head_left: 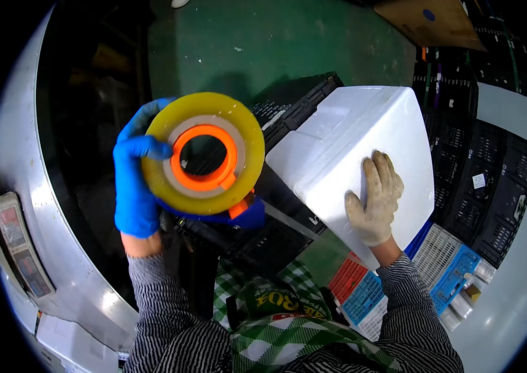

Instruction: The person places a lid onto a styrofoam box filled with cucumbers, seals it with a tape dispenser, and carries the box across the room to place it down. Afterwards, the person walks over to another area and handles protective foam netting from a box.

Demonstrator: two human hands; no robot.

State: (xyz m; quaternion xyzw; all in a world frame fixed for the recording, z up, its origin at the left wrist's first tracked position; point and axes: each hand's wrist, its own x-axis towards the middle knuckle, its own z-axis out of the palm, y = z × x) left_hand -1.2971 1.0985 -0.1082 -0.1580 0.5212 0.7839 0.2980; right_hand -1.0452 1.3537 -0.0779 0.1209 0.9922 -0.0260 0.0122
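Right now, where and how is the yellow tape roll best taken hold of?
Probably by the left rim of the tape roll, coming from the left, as the left hand does: thumb over the near face, fingers reaching behind. Its broad face shows nearly head-on, leaving that edge easy to pinch, while a blue part and orange tab crowd the lower right.

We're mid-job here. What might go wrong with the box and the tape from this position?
The white foam box might slide or tip: only the right hand is on it, lying flat without gripping.
Pressing too hard there could dent the box, if the foam is soft.
The tape roll might slip or snag, since the left hand holds it alone, thumb across its face.
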